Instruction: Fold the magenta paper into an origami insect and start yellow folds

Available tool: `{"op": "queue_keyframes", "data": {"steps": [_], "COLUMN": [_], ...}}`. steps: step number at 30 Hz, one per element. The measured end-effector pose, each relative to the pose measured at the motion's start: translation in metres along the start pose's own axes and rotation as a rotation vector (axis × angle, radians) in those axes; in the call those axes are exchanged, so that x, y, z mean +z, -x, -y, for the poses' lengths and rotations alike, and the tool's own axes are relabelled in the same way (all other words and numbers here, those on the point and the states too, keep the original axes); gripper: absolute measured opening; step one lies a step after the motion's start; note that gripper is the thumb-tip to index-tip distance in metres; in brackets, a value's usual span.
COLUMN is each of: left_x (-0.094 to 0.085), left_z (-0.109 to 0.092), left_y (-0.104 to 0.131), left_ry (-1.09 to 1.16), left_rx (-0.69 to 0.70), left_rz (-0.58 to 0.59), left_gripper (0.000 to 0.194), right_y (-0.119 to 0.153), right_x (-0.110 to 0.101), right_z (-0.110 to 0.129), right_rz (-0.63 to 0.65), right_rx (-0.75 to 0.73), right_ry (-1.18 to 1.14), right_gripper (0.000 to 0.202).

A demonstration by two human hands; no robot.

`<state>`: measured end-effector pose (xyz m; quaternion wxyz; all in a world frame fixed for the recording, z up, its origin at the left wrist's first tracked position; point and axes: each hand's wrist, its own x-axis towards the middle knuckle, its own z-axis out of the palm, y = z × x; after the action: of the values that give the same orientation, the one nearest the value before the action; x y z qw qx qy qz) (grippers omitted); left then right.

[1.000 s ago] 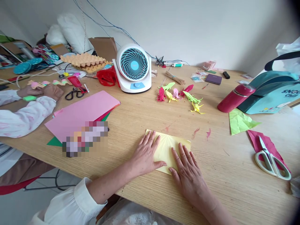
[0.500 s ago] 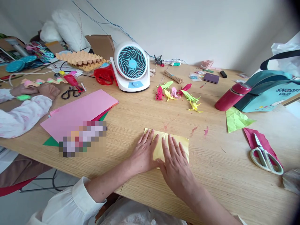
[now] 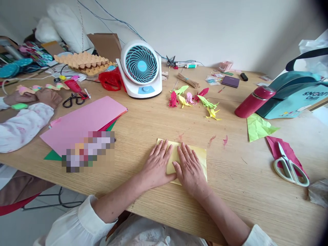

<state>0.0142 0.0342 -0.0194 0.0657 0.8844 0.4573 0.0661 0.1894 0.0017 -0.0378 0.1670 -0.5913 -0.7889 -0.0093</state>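
Observation:
A sheet of yellow paper (image 3: 199,160) lies on the wooden table in front of me, partly covered by both hands. My left hand (image 3: 158,167) rests flat on its left part, fingers stretched out. Beside it, my right hand (image 3: 190,169) lies flat on the middle and right of the sheet, fingers extended. The two thumbs come close together near the sheet's lower middle. Beyond the paper sit several small folded paper figures, among them a yellow one (image 3: 212,113) and a red one (image 3: 173,99).
Left of me lies a stack of coloured paper (image 3: 89,119), with another person's hands (image 3: 50,98) past it. A white fan (image 3: 141,65) stands behind. To the right are scissors (image 3: 288,167), crumpled green paper (image 3: 260,128), a red flask (image 3: 253,102) and a teal bag (image 3: 289,99).
My right hand has shifted slightly up and left on the yellow paper, its fingers closer together. My left hand stays almost in place. The view has turned slightly.

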Motion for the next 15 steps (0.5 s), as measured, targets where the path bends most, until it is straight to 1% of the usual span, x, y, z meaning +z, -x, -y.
{"op": "queue_keyframes", "data": {"steps": [4, 8, 12, 15], "left_x": [-0.005, -0.009, -0.008, -0.014], "left_z": [0.006, 0.013, 0.027, 0.037], "left_y": [0.006, 0.015, 0.029, 0.037], "left_ry": [-0.024, -0.074, -0.127, -0.134], "left_rx": [0.033, 0.012, -0.025, -0.038], "left_rz": [-0.006, 0.010, 0.017, 0.055], "left_gripper": [0.097, 0.084, 0.077, 0.073], "right_y": [0.008, 0.015, 0.021, 0.022], "right_x": [-0.002, -0.005, -0.006, -0.006], "right_z": [-0.013, -0.022, -0.026, -0.027], "right_rz": [-0.044, -0.048, -0.064, -0.061], "right_rx": [0.038, 0.045, 0.066, 0.074], "right_ry": [0.049, 0.078, 0.091, 0.095], "right_gripper": [0.060, 0.062, 0.063, 0.063]}}
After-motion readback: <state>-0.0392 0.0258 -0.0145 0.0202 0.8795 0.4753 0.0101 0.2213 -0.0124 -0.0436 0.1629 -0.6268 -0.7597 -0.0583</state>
